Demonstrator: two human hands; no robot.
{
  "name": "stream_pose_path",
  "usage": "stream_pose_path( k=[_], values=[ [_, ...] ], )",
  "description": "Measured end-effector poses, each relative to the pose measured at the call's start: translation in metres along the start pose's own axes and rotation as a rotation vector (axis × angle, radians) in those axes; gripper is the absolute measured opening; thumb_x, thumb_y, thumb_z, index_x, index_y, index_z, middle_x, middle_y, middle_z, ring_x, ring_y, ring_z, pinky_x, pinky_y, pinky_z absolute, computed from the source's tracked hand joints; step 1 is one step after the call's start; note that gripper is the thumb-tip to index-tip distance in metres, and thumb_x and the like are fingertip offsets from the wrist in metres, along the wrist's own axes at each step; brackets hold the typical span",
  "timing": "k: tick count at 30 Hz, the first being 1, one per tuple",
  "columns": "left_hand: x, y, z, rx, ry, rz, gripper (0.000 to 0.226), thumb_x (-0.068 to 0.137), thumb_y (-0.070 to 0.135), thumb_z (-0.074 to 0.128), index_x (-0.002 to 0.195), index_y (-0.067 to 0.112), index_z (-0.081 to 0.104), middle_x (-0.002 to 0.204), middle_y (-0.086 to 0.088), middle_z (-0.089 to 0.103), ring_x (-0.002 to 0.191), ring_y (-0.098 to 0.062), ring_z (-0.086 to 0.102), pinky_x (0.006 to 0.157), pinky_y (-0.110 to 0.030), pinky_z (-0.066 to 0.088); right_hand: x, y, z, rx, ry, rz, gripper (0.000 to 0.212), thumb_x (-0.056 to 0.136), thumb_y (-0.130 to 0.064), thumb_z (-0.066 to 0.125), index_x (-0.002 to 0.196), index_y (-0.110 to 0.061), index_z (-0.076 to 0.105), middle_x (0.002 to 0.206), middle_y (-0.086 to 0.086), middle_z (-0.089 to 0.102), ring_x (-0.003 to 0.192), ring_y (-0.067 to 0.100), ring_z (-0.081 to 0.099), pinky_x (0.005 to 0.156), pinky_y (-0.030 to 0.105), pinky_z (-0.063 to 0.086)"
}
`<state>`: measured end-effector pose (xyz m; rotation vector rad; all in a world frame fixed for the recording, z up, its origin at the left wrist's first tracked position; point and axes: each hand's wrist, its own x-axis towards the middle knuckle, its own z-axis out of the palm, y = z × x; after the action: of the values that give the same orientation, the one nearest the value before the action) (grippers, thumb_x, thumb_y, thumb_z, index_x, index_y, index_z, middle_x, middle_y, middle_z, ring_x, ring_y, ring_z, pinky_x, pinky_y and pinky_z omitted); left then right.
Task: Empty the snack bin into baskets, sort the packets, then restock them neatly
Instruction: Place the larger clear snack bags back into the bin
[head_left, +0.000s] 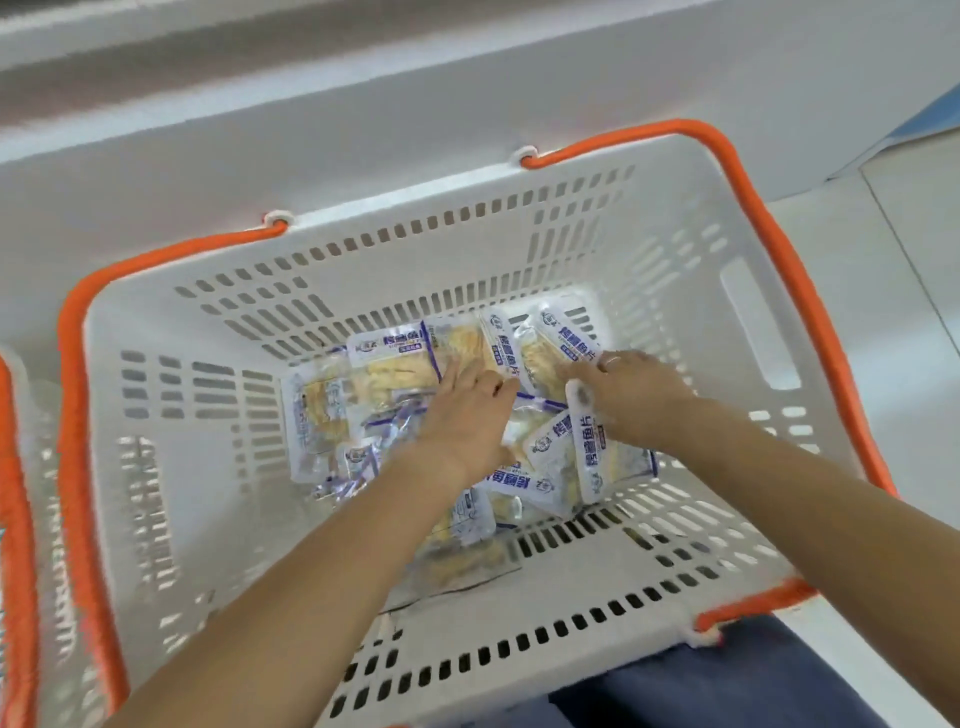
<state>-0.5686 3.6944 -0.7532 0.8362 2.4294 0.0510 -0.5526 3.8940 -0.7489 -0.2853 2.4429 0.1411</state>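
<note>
Both my hands were down inside the white basket (675, 291). My left hand (467, 415) lay flat with straight fingers on the heap of snack packets (395, 364). My right hand (623, 395) curled around one packet (576, 395), pinching it. The packets sat piled on the basket floor. A second basket (21, 519) stood just beside it at left.

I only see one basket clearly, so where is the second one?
In the head view, the second basket shows only as an orange-rimmed sliver at the far left edge, right beside the white basket holding the packets.
</note>
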Motion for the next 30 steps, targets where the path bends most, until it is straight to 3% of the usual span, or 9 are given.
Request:
stream_pose_path(
  k=[2,4,8,12,19,22,25,28,30],
  values=[
    [0.005,-0.002,0.005,-0.014,0.061,0.003,0.067,0.083,0.041,0.069,0.139,0.017,0.041,0.138,-0.003,0.046,0.134,-0.023,0.032,0.117,-0.037,0.007,0.004,0.006,0.002,0.056,-0.028,0.023,0.061,0.081,-0.032,0.069,0.136,-0.021,0.042,0.119,0.006,0.058,0.109,0.023,0.055,0.093,0.033,0.043],
    [0.004,-0.007,0.004,-0.170,0.081,-0.065,0.044,0.083,0.036,0.070,0.121,0.020,0.056,0.116,0.001,0.056,0.113,-0.020,0.049,0.094,-0.031,0.036,0.004,0.013,-0.005,0.196,-0.081,0.025,0.052,0.076,-0.035,0.075,0.123,-0.024,0.054,0.104,0.001,0.060,0.099,0.021,0.058,0.081,0.030,0.046],
    [-0.014,-0.027,-0.011,-0.542,0.139,-0.284,0.022,0.084,0.033,0.069,0.102,0.024,0.059,0.083,0.010,0.058,0.075,-0.016,0.056,0.058,-0.026,0.037,-0.002,0.027,-0.014,0.769,-0.051,0.009,0.029,0.068,-0.032,0.084,0.084,-0.016,0.066,0.081,-0.005,0.066,0.079,0.014,0.062,0.069,0.021,0.044],
    [-0.035,-0.049,-0.020,-1.268,0.243,-0.561,0.012,0.089,0.030,0.065,0.085,0.020,0.060,0.080,0.005,0.061,0.074,-0.012,0.060,0.078,-0.031,0.044,-0.004,0.031,-0.030,1.301,-0.031,-0.012,0.068,0.061,-0.036,0.088,0.100,0.012,0.059,0.104,0.027,0.067,0.099,0.028,0.068,0.100,0.049,0.043],
    [-0.044,-0.043,-0.025,-2.213,0.259,-0.526,0.011,0.083,0.001,0.055,0.079,0.011,0.056,0.064,-0.001,0.061,0.060,-0.014,0.062,0.073,-0.036,0.055,-0.003,0.029,-0.038,1.673,0.052,0.011,0.042,0.055,-0.028,0.086,0.066,-0.015,0.046,0.061,-0.004,0.045,0.063,0.011,0.049,0.056,0.016,0.040],
    [-0.044,-0.039,-0.033,-2.289,0.252,-0.414,0.022,0.089,0.024,0.053,0.077,0.018,0.070,0.074,-0.006,0.066,0.065,-0.020,0.065,0.079,-0.043,0.052,-0.001,0.027,-0.037,1.770,0.000,-0.027,0.034,0.055,-0.028,0.088,0.058,-0.023,0.054,0.061,-0.006,0.052,0.082,0.022,0.050,0.054,0.015,0.040],
    [-0.042,-0.036,-0.031,-2.053,0.253,-0.393,0.039,0.086,0.046,0.059,0.112,0.018,0.068,0.086,-0.015,0.066,0.075,-0.024,0.066,0.080,-0.042,0.052,0.001,0.019,-0.036,1.815,-0.074,-0.017,0.016,0.068,-0.018,0.084,0.074,-0.014,0.071,0.071,-0.002,0.064,0.075,0.021,0.053,0.058,0.018,0.041],
    [-0.040,-0.029,-0.029,-1.907,0.292,-0.430,0.048,0.077,0.046,0.062,0.107,0.009,0.068,0.079,-0.014,0.065,0.072,-0.022,0.062,0.068,-0.031,0.052,0.004,0.007,-0.031,1.805,-0.087,0.027,0.067,0.063,-0.036,0.087,0.104,0.009,0.058,0.095,0.009,0.062,0.083,0.022,0.060,0.076,0.029,0.052],
    [-0.038,-0.024,-0.028,-1.911,0.376,-0.493,0.038,0.077,0.037,0.064,0.093,0.003,0.066,0.072,-0.009,0.064,0.068,-0.020,0.060,0.061,-0.026,0.050,0.005,0.001,-0.029,1.805,-0.025,0.086,0.061,0.062,-0.044,0.083,0.100,-0.004,0.057,0.096,0.003,0.061,0.096,0.014,0.067,0.086,0.032,0.050]
  ],
)
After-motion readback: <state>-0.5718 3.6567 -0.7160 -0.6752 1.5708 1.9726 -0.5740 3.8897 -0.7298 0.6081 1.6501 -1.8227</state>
